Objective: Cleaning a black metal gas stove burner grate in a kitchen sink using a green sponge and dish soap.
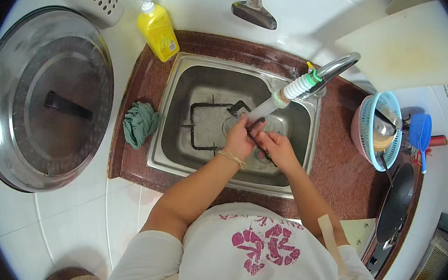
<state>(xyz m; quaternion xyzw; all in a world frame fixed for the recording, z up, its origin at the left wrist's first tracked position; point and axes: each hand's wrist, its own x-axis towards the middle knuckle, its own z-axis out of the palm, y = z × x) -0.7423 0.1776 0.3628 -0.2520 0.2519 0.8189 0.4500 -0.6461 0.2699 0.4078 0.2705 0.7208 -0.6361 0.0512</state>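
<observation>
Both hands are over the stainless steel sink (168,125), at the stream of water from the faucet (334,68). My left hand (241,138), with a beige band at its wrist, grips the upper end of a dark metal bar (259,144), probably part of a gas stove pan support. My right hand (280,147) has its fingers on the same bar, lower down. The bar's full shape is hidden by the fingers. On the sink floor to the left lies a black square pan support (193,133). A flat black piece (239,107) shows just beyond my left hand.
A green cloth (140,123) lies left of the sink, with a yellow pump bottle (158,33) behind. A large glass lid (46,96) stands at left. At right are nested baskets (385,132), a blue ladle (420,133) and a wok (396,204). A metal turner (254,13) hangs behind.
</observation>
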